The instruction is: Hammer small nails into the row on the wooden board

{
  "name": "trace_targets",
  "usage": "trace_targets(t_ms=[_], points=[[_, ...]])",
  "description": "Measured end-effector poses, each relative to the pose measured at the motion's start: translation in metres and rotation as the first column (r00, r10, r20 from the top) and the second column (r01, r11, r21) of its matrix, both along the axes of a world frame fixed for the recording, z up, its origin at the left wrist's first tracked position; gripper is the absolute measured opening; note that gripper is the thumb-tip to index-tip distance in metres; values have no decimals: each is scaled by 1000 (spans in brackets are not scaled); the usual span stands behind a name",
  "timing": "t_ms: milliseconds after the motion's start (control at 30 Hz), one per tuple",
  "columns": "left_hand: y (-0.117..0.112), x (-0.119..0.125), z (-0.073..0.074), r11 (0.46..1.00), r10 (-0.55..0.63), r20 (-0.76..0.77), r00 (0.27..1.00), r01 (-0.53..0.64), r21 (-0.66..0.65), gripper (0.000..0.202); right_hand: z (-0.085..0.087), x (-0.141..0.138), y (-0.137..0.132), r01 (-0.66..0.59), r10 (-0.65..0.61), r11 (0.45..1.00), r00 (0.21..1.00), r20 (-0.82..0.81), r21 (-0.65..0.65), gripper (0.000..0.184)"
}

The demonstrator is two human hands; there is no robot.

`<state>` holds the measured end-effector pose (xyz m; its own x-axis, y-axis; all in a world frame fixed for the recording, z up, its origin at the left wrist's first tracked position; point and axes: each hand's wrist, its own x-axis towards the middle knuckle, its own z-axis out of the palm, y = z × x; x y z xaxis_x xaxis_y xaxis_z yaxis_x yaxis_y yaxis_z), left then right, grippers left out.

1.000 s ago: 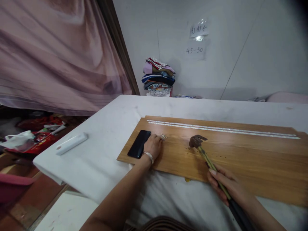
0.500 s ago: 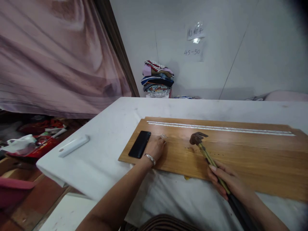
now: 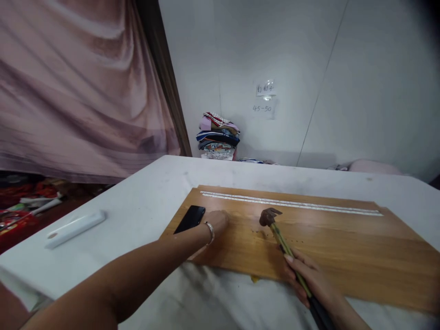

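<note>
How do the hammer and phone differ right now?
The hammer is in the right hand; the phone lies on the wooden board. The hammer has a clawed head; the phone is a flat slab. The hammer's head is brown; the phone is black. Both are elongated.

The view tilts upward, so the wooden board [image 3: 337, 247] and paper notes [image 3: 264, 98] sit lower. Slim metal pieces at the left hand [image 3: 218, 222] are now out of sight; the left forearm [image 3: 137, 270] covers the near end of the phone [image 3: 191, 217].
</note>
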<state>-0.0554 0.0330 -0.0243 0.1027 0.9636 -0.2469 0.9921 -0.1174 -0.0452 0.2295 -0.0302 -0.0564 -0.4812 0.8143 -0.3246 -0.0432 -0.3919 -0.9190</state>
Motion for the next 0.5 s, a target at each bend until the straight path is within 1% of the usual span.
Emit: trace_targets(t_ms=[167, 300, 367, 500], points=[[0, -3, -7, 999, 21, 50, 999, -24, 47, 24, 4, -1, 0, 30, -31, 999, 1000, 6, 18, 45], [2, -9, -14, 996, 38, 71, 997, -43, 76, 22, 9, -2, 2, 23, -23, 1000, 1000, -5, 3, 46], [3, -11, -16, 994, 48, 76, 996, -55, 93, 22, 10, -1, 2, 37, -37, 999, 999, -26, -1, 47], [3, -15, -17, 989, 47, 82, 996, -58, 135, 25, 7, -1, 4, 64, -65, 998, 996, -55, -14, 54]])
